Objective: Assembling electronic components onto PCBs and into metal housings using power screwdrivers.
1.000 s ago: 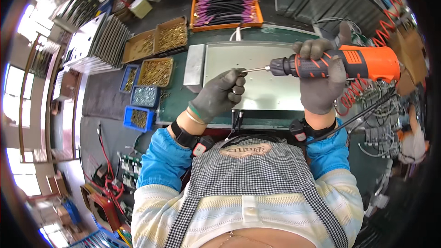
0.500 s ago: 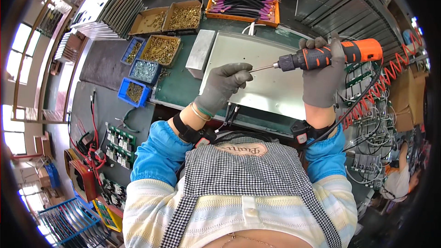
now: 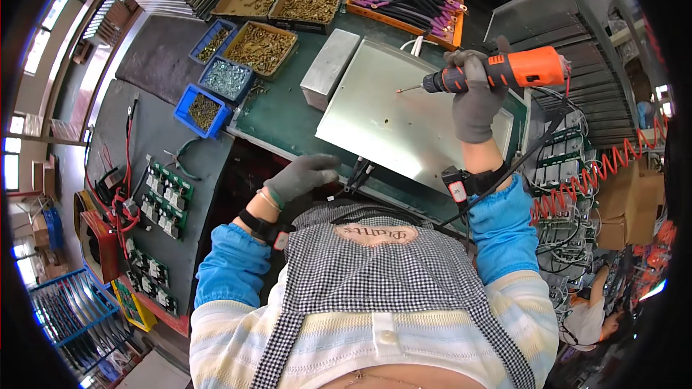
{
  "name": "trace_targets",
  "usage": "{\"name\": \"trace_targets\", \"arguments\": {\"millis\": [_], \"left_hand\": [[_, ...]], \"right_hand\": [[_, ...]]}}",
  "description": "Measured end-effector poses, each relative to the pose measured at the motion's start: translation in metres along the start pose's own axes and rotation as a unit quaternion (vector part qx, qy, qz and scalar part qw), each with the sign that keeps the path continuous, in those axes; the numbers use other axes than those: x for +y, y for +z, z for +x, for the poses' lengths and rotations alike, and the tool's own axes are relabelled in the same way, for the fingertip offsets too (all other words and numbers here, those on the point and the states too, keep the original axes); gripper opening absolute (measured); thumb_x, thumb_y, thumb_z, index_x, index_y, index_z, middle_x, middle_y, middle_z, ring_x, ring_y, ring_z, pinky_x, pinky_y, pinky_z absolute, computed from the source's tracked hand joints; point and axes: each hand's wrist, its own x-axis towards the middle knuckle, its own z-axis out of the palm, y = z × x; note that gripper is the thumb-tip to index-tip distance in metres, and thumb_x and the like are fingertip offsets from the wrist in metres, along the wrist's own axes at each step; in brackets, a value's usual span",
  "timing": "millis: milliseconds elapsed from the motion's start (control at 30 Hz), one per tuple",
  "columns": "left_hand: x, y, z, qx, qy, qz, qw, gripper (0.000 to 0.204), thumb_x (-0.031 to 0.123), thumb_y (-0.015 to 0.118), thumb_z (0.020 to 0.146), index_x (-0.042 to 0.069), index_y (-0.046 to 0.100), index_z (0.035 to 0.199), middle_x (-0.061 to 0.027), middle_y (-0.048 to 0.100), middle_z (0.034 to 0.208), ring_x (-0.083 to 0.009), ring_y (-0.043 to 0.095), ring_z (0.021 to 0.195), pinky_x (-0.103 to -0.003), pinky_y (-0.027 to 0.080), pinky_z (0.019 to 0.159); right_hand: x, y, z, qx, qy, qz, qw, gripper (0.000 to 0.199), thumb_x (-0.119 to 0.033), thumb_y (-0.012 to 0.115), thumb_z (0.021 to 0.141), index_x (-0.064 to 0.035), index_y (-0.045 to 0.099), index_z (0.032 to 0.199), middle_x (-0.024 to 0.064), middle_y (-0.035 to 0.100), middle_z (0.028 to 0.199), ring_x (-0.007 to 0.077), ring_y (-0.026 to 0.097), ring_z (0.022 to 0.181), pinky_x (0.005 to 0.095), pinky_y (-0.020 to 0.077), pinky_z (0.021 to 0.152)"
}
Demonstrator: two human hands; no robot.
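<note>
In my gloved right hand (image 3: 477,97) is an orange and black electric screwdriver (image 3: 515,70), its bit pointing left over the flat metal panel (image 3: 360,104). A small brass-coloured screw (image 3: 399,91) appears at the tip of the bit. Whether the tip touches the panel, I cannot tell. My gloved left hand (image 3: 306,175) is off the panel's near left corner, fingers stretched out with nothing seen in them. Black cable ends (image 3: 360,171) stick out at the panel's near edge, close to that hand. Beyond the panel's left side lies a grey metal block (image 3: 330,68).
Blue bins (image 3: 204,110) and cardboard trays (image 3: 261,48) of small fasteners stand at the back left. An orange tray (image 3: 404,18) holds black cables. Circuit boards (image 3: 167,198) lie at left. A red coiled hose (image 3: 584,193) and another person (image 3: 587,313) are at right.
My left hand has let go near the bit and drawn back toward me, its fingers now spread. The screwdriver has shifted left, and a screw now shows at its tip.
</note>
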Motion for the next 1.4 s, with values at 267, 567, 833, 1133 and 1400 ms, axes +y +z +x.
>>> {"name": "trace_targets", "arguments": {"millis": [267, 567, 833, 1133, 1400], "left_hand": [[-0.038, 0.039, 0.094, 0.144, 0.208, 0.194, 0.948, 0.042, 0.022, 0.073, 0.083, 0.004, 0.063, 0.118, -0.0133, 0.067, 0.110, -0.0297, 0.064, 0.100, -0.039, 0.050, 0.088], [-0.074, 0.050, 0.145, 0.124, 0.340, 0.338, 0.869, 0.039, 0.016, 0.069, 0.083, 0.007, 0.062, 0.121, -0.0131, 0.065, 0.116, -0.0300, 0.060, 0.108, -0.041, 0.047, 0.093], [-0.049, 0.015, 0.064, 0.097, 0.084, -0.207, 0.970, 0.039, 0.001, 0.057, 0.085, 0.000, 0.056, 0.124, -0.0142, 0.059, 0.124, -0.0273, 0.056, 0.114, -0.037, 0.046, 0.098], [-0.008, -0.013, -0.025, 0.054, -0.049, -0.506, 0.859, 0.027, 0.007, 0.051, 0.098, -0.006, 0.052, 0.122, -0.0113, 0.056, 0.110, -0.0212, 0.059, 0.103, -0.029, 0.053, 0.093], [0.040, 0.003, -0.020, 0.023, 0.050, -0.406, 0.912, 0.047, 0.038, 0.057, 0.098, -0.002, 0.051, 0.122, -0.0017, 0.053, 0.091, -0.0078, 0.047, 0.070, -0.020, 0.042, 0.060]], "right_hand": [[-0.011, 0.020, 0.014, -0.104, 0.068, -0.125, 0.984, 0.020, -0.010, 0.072, 0.079, -0.0009, 0.064, 0.095, 0.0042, 0.064, 0.076, 0.0123, 0.062, 0.069, 0.0284, 0.0514, 0.068], [0.002, 0.048, 0.035, -0.186, 0.133, -0.173, 0.958, 0.055, -0.007, 0.068, 0.082, -0.0007, 0.039, 0.128, 0.0077, 0.064, 0.085, 0.0176, 0.066, 0.075, 0.0316, 0.0534, 0.071], [-0.008, 0.038, 0.021, -0.149, 0.114, -0.025, 0.982, 0.057, 0.000, 0.071, 0.079, -0.0017, 0.042, 0.128, 0.0065, 0.064, 0.085, 0.0145, 0.064, 0.073, 0.0293, 0.0539, 0.065], [-0.035, 0.061, 0.040, -0.247, 0.088, -0.111, 0.959, 0.069, -0.005, 0.070, 0.082, 0.0008, 0.036, 0.141, 0.0061, 0.063, 0.087, 0.0133, 0.064, 0.075, 0.0266, 0.0530, 0.070], [-0.071, 0.060, -0.021, -0.173, 0.107, 0.186, 0.961, 0.058, -0.029, 0.054, 0.093, -0.0055, 0.034, 0.142, 0.0070, 0.052, 0.084, 0.0221, 0.055, 0.082, 0.0489, 0.0456, 0.091]]}}
